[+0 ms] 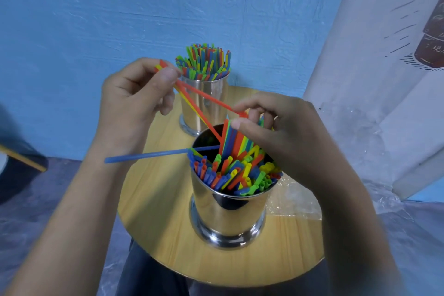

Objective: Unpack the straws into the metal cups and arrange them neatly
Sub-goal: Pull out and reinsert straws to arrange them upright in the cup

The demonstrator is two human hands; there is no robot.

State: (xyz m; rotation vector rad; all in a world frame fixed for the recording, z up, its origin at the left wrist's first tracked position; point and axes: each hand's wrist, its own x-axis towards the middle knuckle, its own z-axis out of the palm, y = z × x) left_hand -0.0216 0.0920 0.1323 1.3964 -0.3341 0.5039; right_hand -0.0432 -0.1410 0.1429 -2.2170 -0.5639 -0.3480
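Two shiny metal cups stand on a round wooden table. The near cup holds several coloured straws, some leaning. The far cup is packed with upright straws. My left hand pinches the upper ends of red and yellow straws that slant down into the near cup. My right hand pinches the end of a red straw above the near cup's rim. A blue straw sticks out sideways from the near cup to the left.
Crumpled clear plastic wrapping lies on the table right of the near cup. A blue wall stands close behind, a white panel leans at the right. My dark trousers show below the table's edge.
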